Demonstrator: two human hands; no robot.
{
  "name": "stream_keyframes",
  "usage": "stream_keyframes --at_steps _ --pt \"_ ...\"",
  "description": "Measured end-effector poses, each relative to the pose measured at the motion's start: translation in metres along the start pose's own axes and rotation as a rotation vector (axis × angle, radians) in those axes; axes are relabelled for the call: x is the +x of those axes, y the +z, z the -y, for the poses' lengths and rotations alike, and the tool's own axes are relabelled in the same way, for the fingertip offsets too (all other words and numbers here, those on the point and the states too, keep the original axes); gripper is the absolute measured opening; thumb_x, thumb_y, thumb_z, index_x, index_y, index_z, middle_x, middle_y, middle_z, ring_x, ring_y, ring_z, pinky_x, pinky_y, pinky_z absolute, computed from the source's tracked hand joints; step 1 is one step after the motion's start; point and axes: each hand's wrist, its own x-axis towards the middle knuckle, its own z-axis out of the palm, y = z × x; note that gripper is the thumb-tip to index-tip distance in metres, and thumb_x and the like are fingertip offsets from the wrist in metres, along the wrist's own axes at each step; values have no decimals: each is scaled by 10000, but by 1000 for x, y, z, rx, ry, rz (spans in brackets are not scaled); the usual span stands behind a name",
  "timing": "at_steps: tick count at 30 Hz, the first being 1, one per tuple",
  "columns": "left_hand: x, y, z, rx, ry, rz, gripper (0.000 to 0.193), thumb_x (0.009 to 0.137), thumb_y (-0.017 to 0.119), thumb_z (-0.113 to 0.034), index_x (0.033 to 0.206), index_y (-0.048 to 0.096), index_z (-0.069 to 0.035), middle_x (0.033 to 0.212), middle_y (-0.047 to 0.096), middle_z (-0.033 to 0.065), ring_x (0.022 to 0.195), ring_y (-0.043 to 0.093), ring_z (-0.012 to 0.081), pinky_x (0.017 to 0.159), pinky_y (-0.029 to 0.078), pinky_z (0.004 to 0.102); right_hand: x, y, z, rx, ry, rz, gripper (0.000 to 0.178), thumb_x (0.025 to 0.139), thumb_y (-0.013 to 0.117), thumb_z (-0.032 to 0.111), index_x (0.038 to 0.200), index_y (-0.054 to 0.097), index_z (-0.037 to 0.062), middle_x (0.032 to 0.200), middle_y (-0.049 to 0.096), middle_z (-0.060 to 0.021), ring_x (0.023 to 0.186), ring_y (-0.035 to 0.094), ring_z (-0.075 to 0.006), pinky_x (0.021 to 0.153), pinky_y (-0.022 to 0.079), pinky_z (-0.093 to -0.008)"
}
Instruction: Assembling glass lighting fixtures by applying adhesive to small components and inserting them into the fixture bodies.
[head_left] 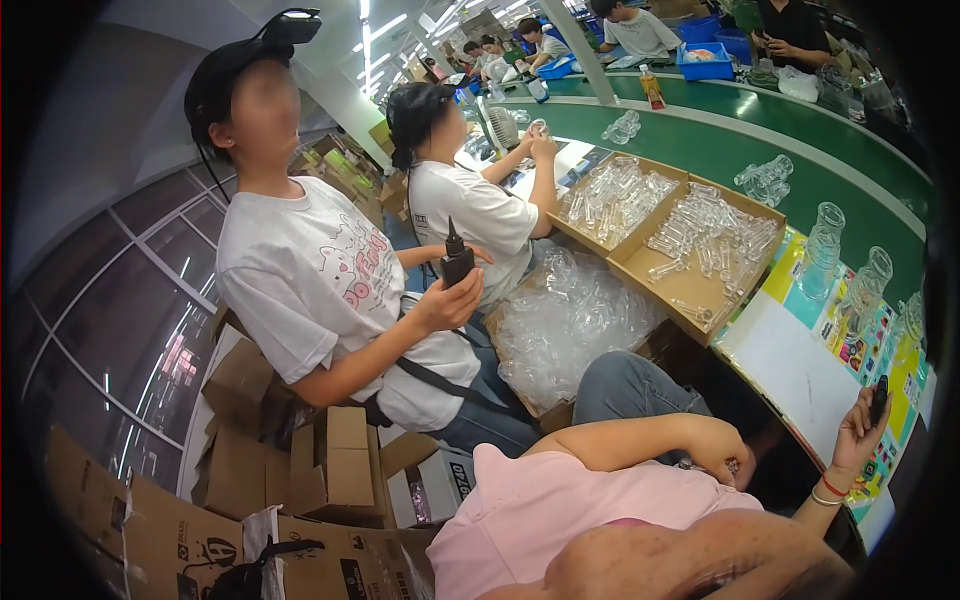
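- Over at the picture's right edge, the right hand (858, 432) is raised palm-up above the table edge (800, 372), a red band on its wrist.
- Its fingertips pinch a small dark object (878, 398). The object's long axis stands nearly upright, its upper end pointing up and slightly right, away from the wrist. It is too small to tell what kind of thing it is.
- The left hand (722, 450) rests low by the knee, fingers curled inward. Something small glints at the knuckles, but I cannot tell whether it is gripped.
- A white sheet (790, 375) lies on the table just left of the right hand, with colourful printed cards beside it.
- Clear glass pieces fill two open cardboard boxes (690, 290), and more lie in a plastic-lined carton (570, 320) below them.
- A green conveyor belt (700, 140) curves behind the boxes.
- A co-worker in a white shirt holds a black tool (457, 262) upright, its tip pointing up.
- A second co-worker (470, 205) behind works on a clear piece at the bench.
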Motion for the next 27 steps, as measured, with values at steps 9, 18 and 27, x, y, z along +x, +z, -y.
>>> stream_keyframes --at_steps 9,18,27 --pt "-5 11 15 -31 35 59 278 760 626 -299 908 644 -64 871 634 122 816 603 275 715 454 357 0 -5 4 -23 -10 27 291 909 469 144 1027 398 -113 779 375 -78 493 310 -79 387 269 -182" --pt "-9 10 15 52 -47 10 367 752 607 -395 925 647 -74 840 642 149 794 608 301 680 462 382 -2 -6 5 2 14 43 268 906 477 119 1027 387 -103 761 351 -70 491 302 -76 391 261 -184" --pt "-16 2 27 -38 54 -152 345 749 637 -361 893 623 -48 818 633 143 782 605 299 681 460 372 -14 7 -1 -86 -61 -11 280 907 475 127 1032 389 -108 747 361 -73 499 316 -70 380 270 -176"
